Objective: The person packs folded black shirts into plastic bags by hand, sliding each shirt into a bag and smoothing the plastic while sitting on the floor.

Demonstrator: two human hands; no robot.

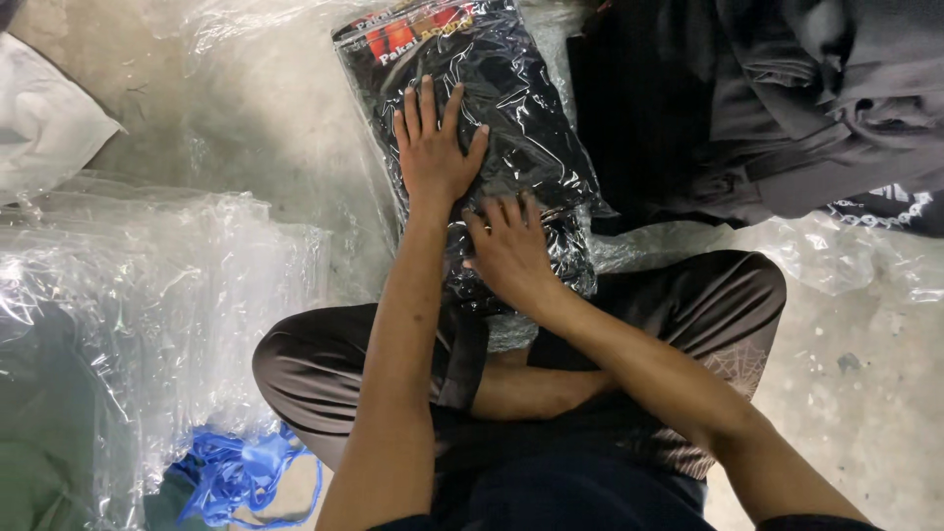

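My left hand [433, 147] lies flat, fingers spread, pressing on the bagged black garment [482, 118], and my right hand [506, 254] rests palm-down with fingers together on the bag's near end, neither one gripping it. The packet lies on the concrete floor [246, 108] just ahead of my crossed legs. A stack of clear plastic bags [147, 295] sits to my left, dark loose clothes [767, 108] pile up on my right, blue plastic strips [241, 472] by my knee
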